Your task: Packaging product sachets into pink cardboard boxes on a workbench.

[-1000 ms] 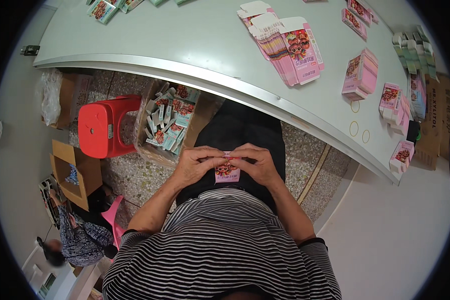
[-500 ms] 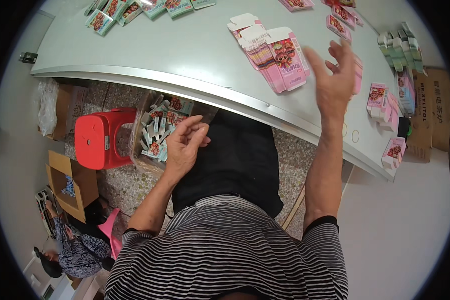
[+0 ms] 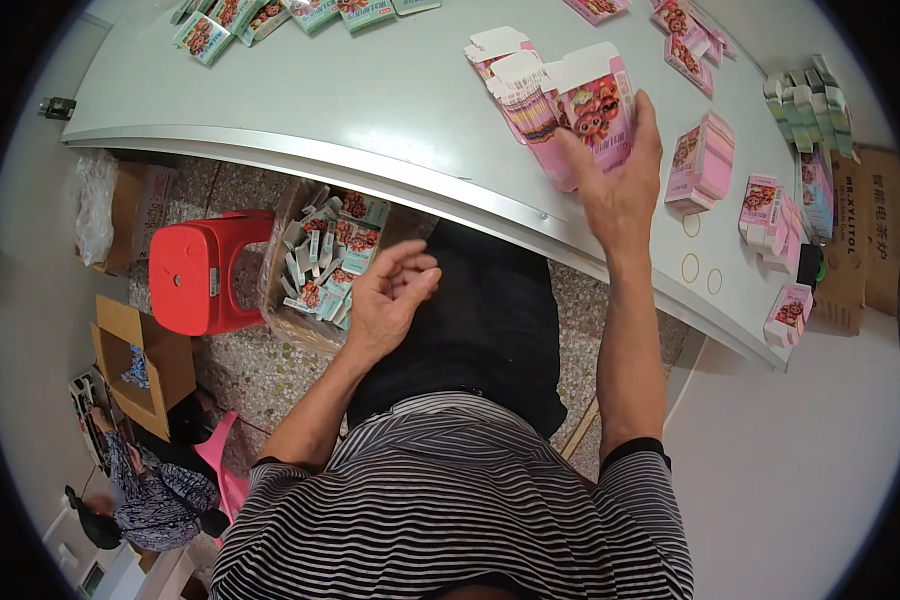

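Note:
My right hand [image 3: 620,190] reaches over the pale table [image 3: 370,110] to a fanned stack of flat pink cartons [image 3: 525,90]. Thumb and fingers clasp the top pink carton [image 3: 598,105], which has a picture of red fruit on it. My left hand [image 3: 390,300] hovers over my lap in dark trousers, below the table's edge. Its fingers are loosely curled and nothing shows in it. It is close to a cardboard box of small packets [image 3: 325,260] on the floor.
Folded pink boxes [image 3: 705,160] stand right of my right hand, with more [image 3: 765,205] near the table's right end. Green and white cartons [image 3: 805,95] lie far right. A red stool [image 3: 195,270], an open cardboard box [image 3: 135,365] and another person [image 3: 145,500] are on my left.
Both hands held a small pink piece together over my lap. The right hand then rose over the table and now clasps the top flat carton; the left hand stayed low with nothing in it.

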Demonstrator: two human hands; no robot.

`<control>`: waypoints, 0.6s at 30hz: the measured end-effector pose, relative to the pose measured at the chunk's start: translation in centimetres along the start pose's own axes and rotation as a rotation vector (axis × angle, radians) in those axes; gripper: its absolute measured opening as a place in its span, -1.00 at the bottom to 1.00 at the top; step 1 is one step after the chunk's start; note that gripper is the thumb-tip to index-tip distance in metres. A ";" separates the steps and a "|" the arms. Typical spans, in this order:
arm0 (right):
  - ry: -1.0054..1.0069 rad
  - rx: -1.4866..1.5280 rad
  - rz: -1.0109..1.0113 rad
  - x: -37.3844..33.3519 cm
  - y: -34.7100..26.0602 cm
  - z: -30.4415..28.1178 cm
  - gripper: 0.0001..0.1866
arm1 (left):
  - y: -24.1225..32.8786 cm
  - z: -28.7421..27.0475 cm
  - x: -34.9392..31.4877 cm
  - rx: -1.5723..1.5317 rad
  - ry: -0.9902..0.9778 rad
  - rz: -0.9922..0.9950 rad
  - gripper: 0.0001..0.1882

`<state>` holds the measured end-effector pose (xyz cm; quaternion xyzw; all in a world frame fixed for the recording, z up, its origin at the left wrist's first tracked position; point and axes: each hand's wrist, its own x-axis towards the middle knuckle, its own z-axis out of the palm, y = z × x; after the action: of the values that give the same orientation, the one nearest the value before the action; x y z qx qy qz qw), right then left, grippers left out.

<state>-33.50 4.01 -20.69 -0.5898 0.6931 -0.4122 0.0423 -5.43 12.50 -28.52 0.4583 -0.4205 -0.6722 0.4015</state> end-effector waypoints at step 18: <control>-0.375 1.041 0.556 -15.6 -5.5 2.9 -0.52 | 3.1 4.1 1.5 -0.130 -0.028 -0.066 -0.44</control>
<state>-22.93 16.00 -25.87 -0.3515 0.5094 -0.5592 0.5516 -9.23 10.89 -25.17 0.4357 -0.3663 -0.7173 0.4019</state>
